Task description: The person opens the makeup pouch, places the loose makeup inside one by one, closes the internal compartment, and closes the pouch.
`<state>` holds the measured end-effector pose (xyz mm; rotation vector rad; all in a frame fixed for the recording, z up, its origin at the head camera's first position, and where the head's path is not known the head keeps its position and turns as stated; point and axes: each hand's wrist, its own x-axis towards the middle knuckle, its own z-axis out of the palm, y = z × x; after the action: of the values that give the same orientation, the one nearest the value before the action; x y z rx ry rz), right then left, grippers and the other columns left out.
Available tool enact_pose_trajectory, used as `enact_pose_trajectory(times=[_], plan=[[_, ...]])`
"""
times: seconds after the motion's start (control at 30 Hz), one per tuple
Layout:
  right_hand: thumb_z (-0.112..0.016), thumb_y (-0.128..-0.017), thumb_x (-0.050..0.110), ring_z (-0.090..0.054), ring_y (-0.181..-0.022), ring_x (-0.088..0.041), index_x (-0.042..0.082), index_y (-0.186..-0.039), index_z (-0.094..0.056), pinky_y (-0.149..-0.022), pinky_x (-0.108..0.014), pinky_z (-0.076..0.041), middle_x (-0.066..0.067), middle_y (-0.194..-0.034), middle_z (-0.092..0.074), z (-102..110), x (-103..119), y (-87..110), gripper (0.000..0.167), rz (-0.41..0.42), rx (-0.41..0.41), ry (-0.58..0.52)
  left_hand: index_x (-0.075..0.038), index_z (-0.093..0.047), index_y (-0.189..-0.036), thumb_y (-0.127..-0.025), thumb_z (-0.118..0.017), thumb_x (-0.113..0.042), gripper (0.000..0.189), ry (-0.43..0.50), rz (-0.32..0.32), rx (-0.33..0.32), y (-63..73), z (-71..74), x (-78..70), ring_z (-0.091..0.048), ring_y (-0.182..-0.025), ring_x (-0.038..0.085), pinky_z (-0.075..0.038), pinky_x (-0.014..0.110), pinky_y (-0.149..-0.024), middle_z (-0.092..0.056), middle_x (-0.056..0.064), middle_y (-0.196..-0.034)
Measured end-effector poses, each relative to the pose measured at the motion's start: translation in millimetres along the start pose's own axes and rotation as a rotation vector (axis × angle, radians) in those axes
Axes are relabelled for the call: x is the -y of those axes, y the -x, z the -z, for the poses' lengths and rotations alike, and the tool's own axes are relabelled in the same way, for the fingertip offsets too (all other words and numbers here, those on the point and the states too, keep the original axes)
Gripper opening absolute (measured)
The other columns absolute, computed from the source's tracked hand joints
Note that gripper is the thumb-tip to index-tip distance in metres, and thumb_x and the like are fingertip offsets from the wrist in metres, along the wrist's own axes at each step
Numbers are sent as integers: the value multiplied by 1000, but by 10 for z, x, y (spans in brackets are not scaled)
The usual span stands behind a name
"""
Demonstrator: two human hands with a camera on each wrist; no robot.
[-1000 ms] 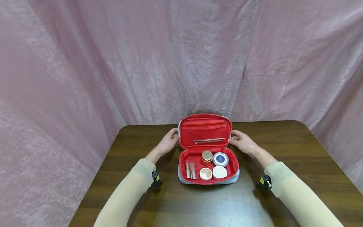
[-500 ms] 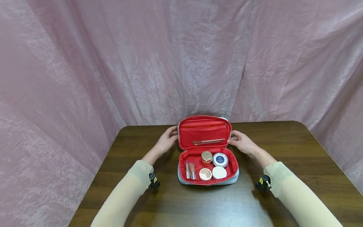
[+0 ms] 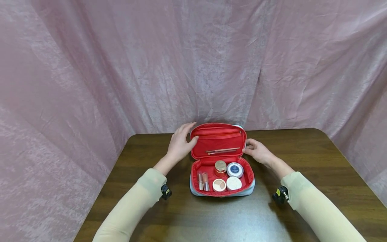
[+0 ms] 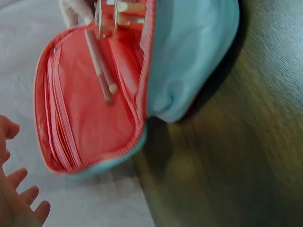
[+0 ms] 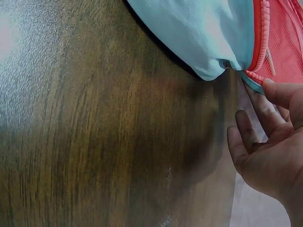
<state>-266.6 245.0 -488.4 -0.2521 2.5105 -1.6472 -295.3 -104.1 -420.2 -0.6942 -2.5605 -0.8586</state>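
The bag (image 3: 216, 143) (red inside) holds tubes (image 3: 205, 180) and round containers (image 3: 234, 184).

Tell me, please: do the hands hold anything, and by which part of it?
The right hand pinches the bag by the right edge of its open lid, near the lower corner. The left hand holds nothing.

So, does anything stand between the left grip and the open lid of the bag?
Nothing visible does: the left wrist view shows only a gap, with curtain behind, between the left grip and the lid. The right grip pinches its opposite side.
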Motion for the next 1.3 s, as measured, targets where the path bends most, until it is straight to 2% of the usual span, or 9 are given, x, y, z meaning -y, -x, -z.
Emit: enact_pose_trajectory(times=[0.17,0.3,0.47,0.7,0.87,1.03,1.3], plan=[[-60,-103,10,-60,-116,-42,-7,-138,-49,-106,-55,-42,-27,-120,-65,-11,1,-10,41,-5,-3,12,-21,-56,-147,-95,-69,-29,54,-170,-99,73,-54,-86,-260,-49,-133,28,-39,51,-108,-57,5,-141],[-61,-102,11,-61,-115,-39,-6,-138,-50,-106,-55,-42,-26,-121,-65,-23,-8,-22,41,-14,-10,23,-24,-62,-141,-95,-70,-31,47,-298,-152,140,-91,-200,-436,-50,-128,28,-42,48,-105,-59,4,-135],[-61,-103,13,-61,-116,-41,-4,-138,-51,-106,-56,-42,-24,-120,-66,-19,-13,-26,40,-20,-8,32,-27,-67,-135,-95,-69,-32,40,-375,-182,177,-151,-369,-642,-53,-120,25,-45,44,-99,-61,2,-128],[-58,-105,13,-60,-118,-44,-6,-137,-50,-111,-60,-36,-26,-120,-68,44,-27,-16,38,-5,19,10,-32,-70,-130,-98,-66,-36,33,-419,-124,235,-306,-596,-925,-51,-112,20,-44,38,-94,-61,-3,-121],[-57,-105,13,-61,-118,-41,-6,-136,-53,-109,-54,-38,-25,-120,-69,41,-44,4,37,28,32,-10,-34,-73,-125,-98,-66,-36,28,-421,-59,264,-397,-737,-1069,-53,-109,19,-45,36,-88,-63,-4,-117],[-56,-106,15,-60,-118,-37,-7,-137,-54,-103,-46,-43,-24,-125,-66,9,-52,-6,38,48,22,-2,-36,-74,-122,-98,-65,-35,26,-442,-21,271,-459,-826,-1144,-53,-106,19,-46,36,-85,-64,-6,-114],[-54,-107,15,-59,-120,-38,-6,-139,-52,-107,-53,-43,-25,-129,-63,-6,-30,-12,39,29,20,-33,-36,-76,-110,-97,-65,-39,17,-489,59,231,-534,-957,-1212,-52,-103,19,-45,37,-84,-62,-6,-108]])
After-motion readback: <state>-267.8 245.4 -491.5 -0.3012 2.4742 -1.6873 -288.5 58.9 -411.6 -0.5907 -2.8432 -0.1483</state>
